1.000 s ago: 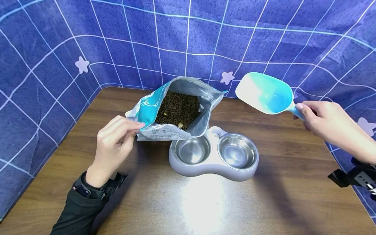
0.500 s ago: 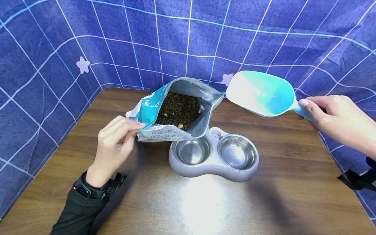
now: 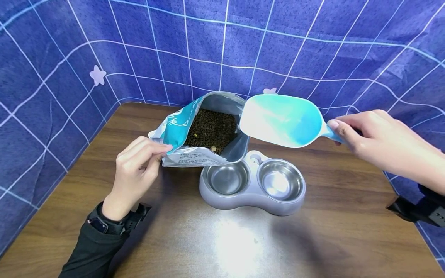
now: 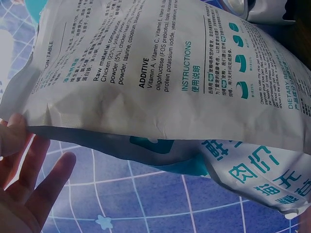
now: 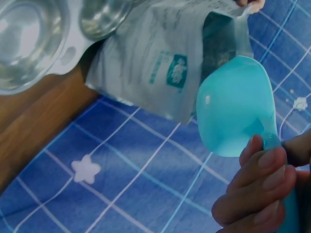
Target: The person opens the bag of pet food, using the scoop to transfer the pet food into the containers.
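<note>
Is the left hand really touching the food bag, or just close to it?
Touching. The head view shows it: the left hand pinches the corner of the food bag between thumb and fingers.

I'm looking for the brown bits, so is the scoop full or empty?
Empty: the scoop shows just its bare inside in the head view. The brown bits are in the bag.

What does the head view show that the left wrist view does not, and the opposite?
Only the head view shows the right hand gripping the scoop by its handle and the brown kibble inside the bag. Only the left wrist view shows a readable heading, INSTRUCTIONS, and large turquoise characters. Both show the left hand holding the bag's edge and the blue backdrop with pale grid lines.
</note>
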`<state>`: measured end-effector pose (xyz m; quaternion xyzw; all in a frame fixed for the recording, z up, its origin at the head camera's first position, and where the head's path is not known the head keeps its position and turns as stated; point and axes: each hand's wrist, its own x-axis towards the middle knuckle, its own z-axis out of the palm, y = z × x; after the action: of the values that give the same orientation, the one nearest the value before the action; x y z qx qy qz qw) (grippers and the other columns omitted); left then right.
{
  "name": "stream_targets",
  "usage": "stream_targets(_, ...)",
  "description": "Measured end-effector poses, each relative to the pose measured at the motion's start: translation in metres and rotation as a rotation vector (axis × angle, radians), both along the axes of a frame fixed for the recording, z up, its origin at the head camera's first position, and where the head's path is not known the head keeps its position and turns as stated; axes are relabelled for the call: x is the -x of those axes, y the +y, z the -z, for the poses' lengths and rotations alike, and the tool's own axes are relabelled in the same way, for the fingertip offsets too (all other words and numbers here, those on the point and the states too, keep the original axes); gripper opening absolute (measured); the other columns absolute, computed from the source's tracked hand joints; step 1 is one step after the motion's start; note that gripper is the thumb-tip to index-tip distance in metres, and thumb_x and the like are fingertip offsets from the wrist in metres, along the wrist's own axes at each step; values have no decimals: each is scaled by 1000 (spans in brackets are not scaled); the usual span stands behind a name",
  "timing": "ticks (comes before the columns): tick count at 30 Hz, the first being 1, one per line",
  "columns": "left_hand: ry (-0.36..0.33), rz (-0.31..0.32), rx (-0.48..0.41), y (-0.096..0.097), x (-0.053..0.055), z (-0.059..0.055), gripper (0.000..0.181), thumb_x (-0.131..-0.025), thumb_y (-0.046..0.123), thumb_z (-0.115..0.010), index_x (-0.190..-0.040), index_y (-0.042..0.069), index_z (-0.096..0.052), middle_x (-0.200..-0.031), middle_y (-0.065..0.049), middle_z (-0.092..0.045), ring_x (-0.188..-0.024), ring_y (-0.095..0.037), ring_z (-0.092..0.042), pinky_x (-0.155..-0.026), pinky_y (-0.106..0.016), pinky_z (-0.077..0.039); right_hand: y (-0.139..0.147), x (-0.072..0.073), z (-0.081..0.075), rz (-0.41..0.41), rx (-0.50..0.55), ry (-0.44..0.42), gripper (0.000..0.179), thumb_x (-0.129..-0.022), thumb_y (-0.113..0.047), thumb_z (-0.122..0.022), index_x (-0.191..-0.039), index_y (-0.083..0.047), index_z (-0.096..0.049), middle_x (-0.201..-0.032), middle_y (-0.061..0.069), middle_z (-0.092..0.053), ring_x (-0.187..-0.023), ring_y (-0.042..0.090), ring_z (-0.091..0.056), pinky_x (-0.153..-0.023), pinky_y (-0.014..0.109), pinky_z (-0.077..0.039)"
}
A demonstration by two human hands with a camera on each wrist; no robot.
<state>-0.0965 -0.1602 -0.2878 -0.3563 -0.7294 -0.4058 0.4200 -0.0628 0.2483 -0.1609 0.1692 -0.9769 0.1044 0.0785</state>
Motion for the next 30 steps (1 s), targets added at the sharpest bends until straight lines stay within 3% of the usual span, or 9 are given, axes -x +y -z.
stream_targets(6, 3, -8, -7, -1, 0, -1, 21, -79, -15, -54, -80, -2, -70, -75, -11, -68, -66, -23, -55, -65, -26, -38, -40, 11, -10, -15, -66, -54, 42, -100, -43, -39, -72, -20, -60, -57, -3, -41, -55, 16, -42, -50, 33, -32)
stream_targets(10, 3, -5, -14, -3, 0, 0, 21, -79, -14, -52, -80, -2, -70, -74, -11, -68, -65, -23, -54, -65, -26, -38, -63, 17, -12, -43, -93, -92, 48, -100, -47, -36, -64, -19, -51, -56, -3, -42, -55, 16, -44, -49, 34, -33)
stream_targets(22, -27, 3, 20, -7, -1, 2, 21, -81, -12, -53, -82, -2, -71, -77, -10, -68, -68, -21, -55, -64, -23, -37, -99, 28, -19, -13, -182, -117, 51, -100, -45, -35, -59, -15, -40, -57, -1, -39, -51, 18, -43, -47, 34, -34)
stream_targets(30, -21, 0, 19, -6, -2, 2, 21, -81, -12, -52, -82, -2, -71, -76, -10, -68, -68, -21, -55, -64, -23, -37, -114, 35, -24, 4, -252, -176, 47, -100, -40, -34, -66, -15, -52, -64, 3, -49, -62, 22, -52, -56, 40, -42)
